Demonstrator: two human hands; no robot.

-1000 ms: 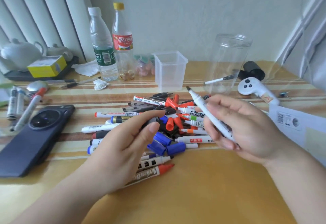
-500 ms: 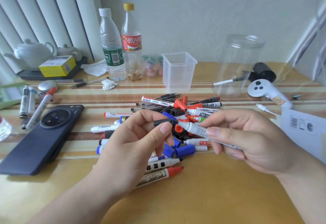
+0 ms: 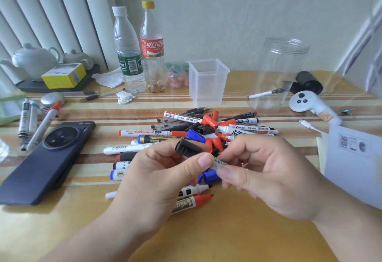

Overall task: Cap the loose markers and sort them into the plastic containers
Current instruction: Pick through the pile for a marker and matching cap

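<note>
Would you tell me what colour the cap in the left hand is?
Black cap, clearest in the head view.

Marker pile [image 3: 206, 133] at the middle of the table [image 3: 206, 237], square tub [image 3: 207, 84] and round jar [image 3: 279, 71] behind it.

At lower centre, in front of the pile, the left hand [image 3: 157, 181] pinches a cap [image 3: 189, 148] just left of the marker [image 3: 220, 163] pinched by the right hand [image 3: 268, 177]. The jar stands right of the tub. Two bottles [image 3: 128, 59] stand left of the tub, a teapot [image 3: 34, 61] at upper left, a phone [image 3: 47, 158] at left, and a controller [image 3: 308, 104] and paper sheet [image 3: 355, 164] at right.
</note>
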